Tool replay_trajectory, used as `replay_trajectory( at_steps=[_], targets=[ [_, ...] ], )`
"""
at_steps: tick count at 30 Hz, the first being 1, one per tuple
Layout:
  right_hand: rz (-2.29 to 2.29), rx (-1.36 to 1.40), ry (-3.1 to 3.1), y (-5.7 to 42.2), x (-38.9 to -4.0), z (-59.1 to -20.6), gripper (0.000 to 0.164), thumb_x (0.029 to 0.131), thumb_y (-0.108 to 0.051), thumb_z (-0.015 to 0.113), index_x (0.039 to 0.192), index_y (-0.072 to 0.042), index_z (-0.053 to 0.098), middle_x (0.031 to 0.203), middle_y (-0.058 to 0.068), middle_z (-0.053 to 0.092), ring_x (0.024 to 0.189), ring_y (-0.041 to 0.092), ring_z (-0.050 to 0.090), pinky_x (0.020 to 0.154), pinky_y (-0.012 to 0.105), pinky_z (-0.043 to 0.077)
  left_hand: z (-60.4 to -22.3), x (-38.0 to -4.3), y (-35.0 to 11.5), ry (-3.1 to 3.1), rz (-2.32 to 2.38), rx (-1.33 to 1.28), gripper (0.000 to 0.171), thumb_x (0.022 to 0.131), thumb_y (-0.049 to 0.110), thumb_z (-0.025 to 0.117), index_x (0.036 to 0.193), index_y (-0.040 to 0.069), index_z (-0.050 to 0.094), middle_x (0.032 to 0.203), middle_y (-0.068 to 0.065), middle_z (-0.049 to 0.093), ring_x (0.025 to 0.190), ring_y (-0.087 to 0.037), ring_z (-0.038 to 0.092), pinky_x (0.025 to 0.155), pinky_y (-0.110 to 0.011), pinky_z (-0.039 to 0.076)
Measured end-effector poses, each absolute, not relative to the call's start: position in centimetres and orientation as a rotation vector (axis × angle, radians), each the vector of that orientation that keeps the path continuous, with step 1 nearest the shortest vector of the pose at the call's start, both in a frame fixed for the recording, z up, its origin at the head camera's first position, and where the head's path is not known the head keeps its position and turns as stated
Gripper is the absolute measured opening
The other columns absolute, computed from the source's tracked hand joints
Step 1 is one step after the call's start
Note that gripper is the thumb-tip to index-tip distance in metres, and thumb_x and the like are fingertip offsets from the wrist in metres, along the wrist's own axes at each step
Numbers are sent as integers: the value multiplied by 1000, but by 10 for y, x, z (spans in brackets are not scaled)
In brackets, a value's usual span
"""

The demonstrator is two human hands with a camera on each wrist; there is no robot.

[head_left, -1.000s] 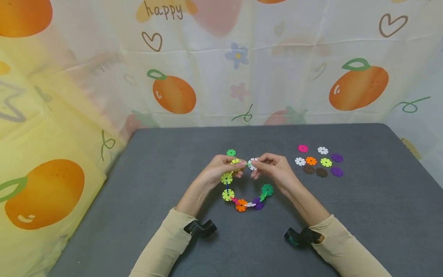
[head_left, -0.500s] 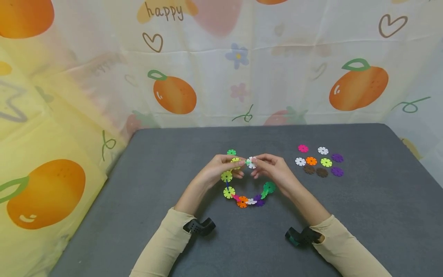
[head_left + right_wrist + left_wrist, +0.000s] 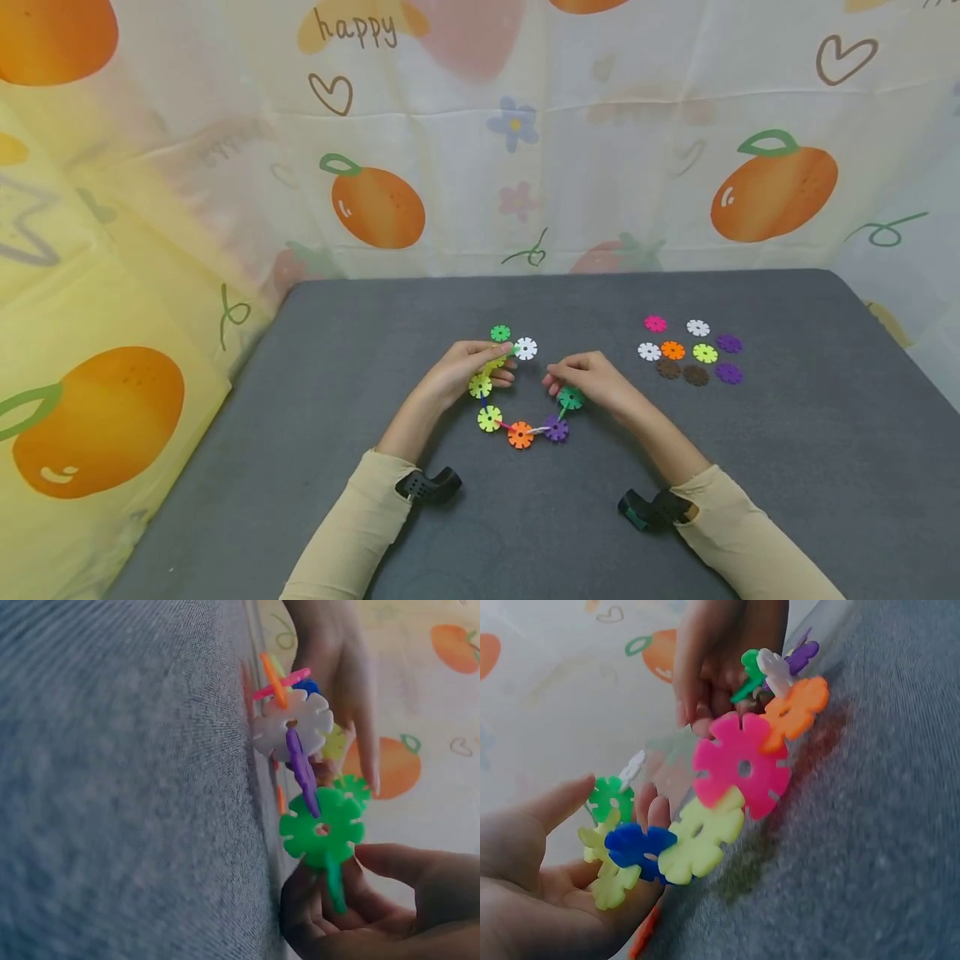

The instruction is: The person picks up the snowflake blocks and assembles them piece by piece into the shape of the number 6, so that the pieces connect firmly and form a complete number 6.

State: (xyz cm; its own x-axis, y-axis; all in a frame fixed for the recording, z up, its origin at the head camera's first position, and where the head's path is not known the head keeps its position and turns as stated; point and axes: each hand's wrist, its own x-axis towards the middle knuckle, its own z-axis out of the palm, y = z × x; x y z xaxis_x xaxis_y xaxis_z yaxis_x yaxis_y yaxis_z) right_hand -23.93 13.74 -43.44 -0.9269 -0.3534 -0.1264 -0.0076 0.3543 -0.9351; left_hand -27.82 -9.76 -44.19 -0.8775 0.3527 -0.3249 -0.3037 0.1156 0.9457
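We're probably closing the chain (image 3: 521, 435) — left fingers (image 3: 658, 812) pinch it; right fingers (image 3: 298, 898) near the darker green disc (image 3: 571, 398), grip unclear. Next calls for aligning ends.

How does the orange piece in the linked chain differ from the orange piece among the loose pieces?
The chain's orange piece is joined to a pink piece and a white piece; the loose orange piece joins none. The chain's one tilts toward the head camera; the loose one lies flat on the table. Both are orange, round and notched.
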Motion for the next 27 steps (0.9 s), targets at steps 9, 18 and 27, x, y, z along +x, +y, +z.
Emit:
replay_trajectory(
  at_steps=[9,18,27],
  targets=[
    [-1676,-217,2328,130,-250,-442,32,101,-20,54,118,4,67,108,21,71,95,22,70,84,30,57,-447,-281,-101,1950,1754,19,46,94,33,65,119,-5,64,94,-12,71,74,-17,72,77,-35,62],
    [-1692,-340,2431,113,-275,-446,30,96,-13,61,121,4,65,117,23,68,98,29,68,83,35,59,-447,-280,-99,1939,1685,13,44,93,34,67,111,-6,69,87,-10,71,71,-18,73,77,-38,62],
    [-1547,-441,2514,93,-298,-446,35,96,-9,60,130,1,60,123,20,65,107,32,64,87,38,56,-449,-279,-100,1934,1697,35,42,96,31,62,112,-7,67,84,-9,71,67,-18,72,75,-38,62]
  ],
)
